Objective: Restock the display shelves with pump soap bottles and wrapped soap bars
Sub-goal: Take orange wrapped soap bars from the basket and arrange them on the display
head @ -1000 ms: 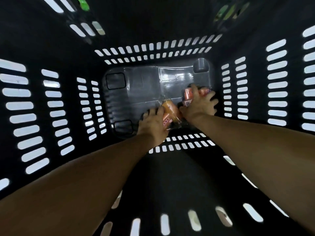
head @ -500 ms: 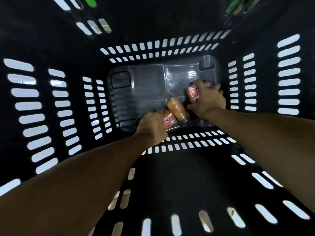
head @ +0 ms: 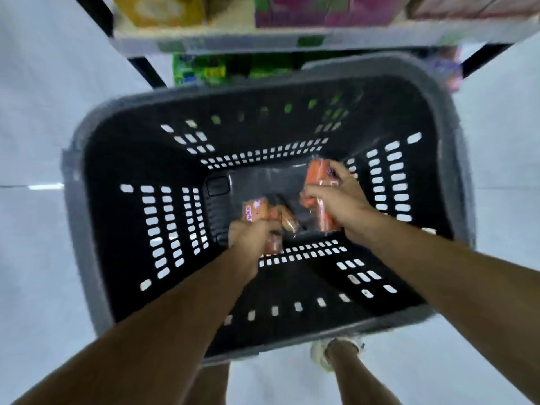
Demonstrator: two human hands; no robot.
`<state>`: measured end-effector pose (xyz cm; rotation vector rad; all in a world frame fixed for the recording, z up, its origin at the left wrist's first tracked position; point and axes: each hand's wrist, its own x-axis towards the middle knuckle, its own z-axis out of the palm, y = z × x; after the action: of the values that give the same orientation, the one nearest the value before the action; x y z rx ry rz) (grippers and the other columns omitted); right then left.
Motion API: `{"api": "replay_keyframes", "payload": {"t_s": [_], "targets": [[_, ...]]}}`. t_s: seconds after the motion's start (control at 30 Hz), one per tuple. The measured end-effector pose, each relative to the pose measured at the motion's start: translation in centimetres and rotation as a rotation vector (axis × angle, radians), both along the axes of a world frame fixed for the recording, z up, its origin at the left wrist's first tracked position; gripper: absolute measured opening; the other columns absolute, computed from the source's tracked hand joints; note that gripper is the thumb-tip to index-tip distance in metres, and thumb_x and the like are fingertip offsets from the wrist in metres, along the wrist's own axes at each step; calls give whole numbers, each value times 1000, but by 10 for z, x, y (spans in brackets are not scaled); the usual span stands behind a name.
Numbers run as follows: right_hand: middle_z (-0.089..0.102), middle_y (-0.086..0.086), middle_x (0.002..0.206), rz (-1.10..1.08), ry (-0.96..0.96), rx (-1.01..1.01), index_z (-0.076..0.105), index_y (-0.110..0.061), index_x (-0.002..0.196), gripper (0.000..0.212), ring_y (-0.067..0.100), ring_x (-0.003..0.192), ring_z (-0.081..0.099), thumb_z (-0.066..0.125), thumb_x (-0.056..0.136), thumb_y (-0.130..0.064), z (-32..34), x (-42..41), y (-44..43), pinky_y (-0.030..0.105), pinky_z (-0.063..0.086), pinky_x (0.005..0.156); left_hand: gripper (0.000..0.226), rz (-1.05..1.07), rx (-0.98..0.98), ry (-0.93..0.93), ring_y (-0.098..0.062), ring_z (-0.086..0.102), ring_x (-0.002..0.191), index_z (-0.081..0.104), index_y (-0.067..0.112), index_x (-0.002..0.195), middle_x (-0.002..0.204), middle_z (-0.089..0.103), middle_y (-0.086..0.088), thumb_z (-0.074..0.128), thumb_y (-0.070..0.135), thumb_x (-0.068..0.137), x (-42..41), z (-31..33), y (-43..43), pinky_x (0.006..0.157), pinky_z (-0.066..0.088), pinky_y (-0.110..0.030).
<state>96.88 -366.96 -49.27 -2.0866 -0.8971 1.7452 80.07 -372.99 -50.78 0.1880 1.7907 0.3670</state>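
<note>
I look down into a deep black slotted basket (head: 96,217) with a grey rim. My right hand (head: 336,197) grips orange wrapped soap bars (head: 317,173) and holds them above the basket floor at the right. My left hand (head: 251,236) grips another orange wrapped soap bar (head: 255,210) near the middle of the basket. A further orange wrapped piece (head: 287,222) shows just right of my left hand; whether it lies on the floor or hangs from my grip is unclear. The picture is motion-blurred.
A display shelf (head: 292,39) stands beyond the basket, with yellow boxes (head: 159,8) and pink packs (head: 321,10) on top and green packs (head: 233,70) on the level below. The floor (head: 35,127) around is pale. My feet show below the basket's near rim.
The view has pulled back from inside the basket, so its rim and the shelf now show. Both hands have risen from the basket floor with orange soap bars in their grip.
</note>
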Motion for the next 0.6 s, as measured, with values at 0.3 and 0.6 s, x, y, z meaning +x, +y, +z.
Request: {"api": "replay_keyframes", "payload": {"t_s": [0.3,0.6], "targets": [[73,-8,83,-121,286,450,60,-55,113,83,9,70,69,79,35,-32,360,5,30,19,51,56,39,163,536,-212,-26,64,60,71,10,85,72,68,-14,72,9,46,-13,347,49,49,51,-29],[68,0,86,94,427,938,61,-40,119,76,18,73,63,80,47,-23,673,-12,105,31,55,61,31,5,1169,-70,-38,64,64,63,-2,79,70,60,-21,78,10,55,-39,658,142,56,58,-45]]}}
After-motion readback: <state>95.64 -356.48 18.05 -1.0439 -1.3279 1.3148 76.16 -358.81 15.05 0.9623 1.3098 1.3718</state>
